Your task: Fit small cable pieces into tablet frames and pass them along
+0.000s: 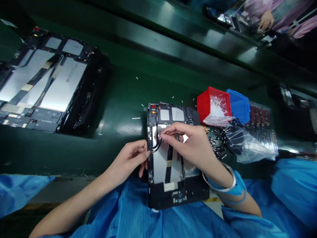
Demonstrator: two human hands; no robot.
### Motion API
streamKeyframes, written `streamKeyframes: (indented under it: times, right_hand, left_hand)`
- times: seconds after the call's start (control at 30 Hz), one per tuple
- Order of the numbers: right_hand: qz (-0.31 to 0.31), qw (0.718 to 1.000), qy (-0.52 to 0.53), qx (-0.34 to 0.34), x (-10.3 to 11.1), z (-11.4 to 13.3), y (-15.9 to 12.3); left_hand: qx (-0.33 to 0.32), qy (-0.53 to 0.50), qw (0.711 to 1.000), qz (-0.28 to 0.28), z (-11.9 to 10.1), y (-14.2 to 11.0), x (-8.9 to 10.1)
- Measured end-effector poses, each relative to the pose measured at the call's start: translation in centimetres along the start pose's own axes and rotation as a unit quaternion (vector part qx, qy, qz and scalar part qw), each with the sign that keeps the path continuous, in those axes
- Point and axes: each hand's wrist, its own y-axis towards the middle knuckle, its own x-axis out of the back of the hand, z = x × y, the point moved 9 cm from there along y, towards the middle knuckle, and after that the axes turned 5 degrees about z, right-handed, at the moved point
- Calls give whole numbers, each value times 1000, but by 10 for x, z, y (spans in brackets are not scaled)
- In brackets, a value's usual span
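Note:
An opened tablet [173, 188] lies face down in front of me, its silver inner plate, black flex strips and circuit boards showing. My left hand [131, 160] rests at its left edge, fingers pinched on the lower end of a thin black cable [156, 147]. My right hand [192, 142] lies across the tablet's middle, thumb and forefinger pressed together on the same cable's upper part. A silver bangle sits on my right wrist.
A second, larger opened tablet [47, 86] lies on the green conveyor belt [123, 99] at the far left. A red bin [213, 102], a blue bin [239, 105] and clear plastic bags of small parts [247, 140] stand right of my tablet. Another person's hand [265, 19] works at top right.

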Motion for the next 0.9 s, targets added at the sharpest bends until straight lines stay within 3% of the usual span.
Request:
streamKeyframes:
  times: [0.13, 0.27, 0.37, 0.43, 0.5, 0.57, 0.63, 0.73, 0.9]
  right_hand:
    - [30, 998, -43, 17, 0, 5, 3]
    - [22, 996, -81, 11, 4, 1, 11]
    - [32, 997, -66, 1, 2, -5, 19]
    - [49, 998, -47, -1, -1, -8, 22]
    - [62, 998, -31, 3, -4, -9, 24]
    - [67, 998, -18, 10, -5, -9, 24]
    - [66, 998, -10, 14, -5, -9, 24]
    - [61, 998, -4, 14, -4, -9, 24]
    - [56, 998, -8, 16, -5, -8, 24]
  left_hand:
    - [7, 18, 1000, -3, -1, 1, 0]
    - [16, 41, 999, 5, -5, 2, -2]
    - [-5, 138, 990, -27, -11, -4, 4]
    - [-108, 285, 945, -115, -31, -15, 14]
    - [-269, 436, 841, -175, -55, -34, 7]
    - [-389, 541, 730, -152, -59, -49, -14]
    - [-422, 612, 661, -101, -49, -50, -28]
    - [-417, 659, 621, -79, -40, -45, -31]
    - [-432, 665, 604, -78, -43, -47, -29]
